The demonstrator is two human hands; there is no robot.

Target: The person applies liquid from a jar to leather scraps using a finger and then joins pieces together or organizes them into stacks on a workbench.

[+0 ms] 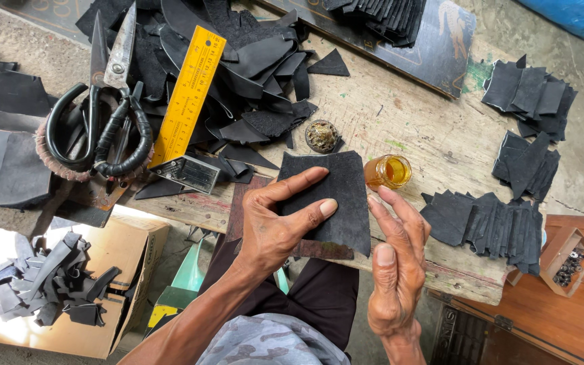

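Flat left hand (275,220) fingers and open right hand (395,263) on black leather piece (336,196), scarred wooden workbench (407,128).

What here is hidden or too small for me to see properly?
Head view:
- Black leather piece: part lies hidden under the left hand.
- Amber jar: contents unclear.
- Small wooden box: dark bits too tiny to identify.
- Cardboard box: cut off by the left edge.
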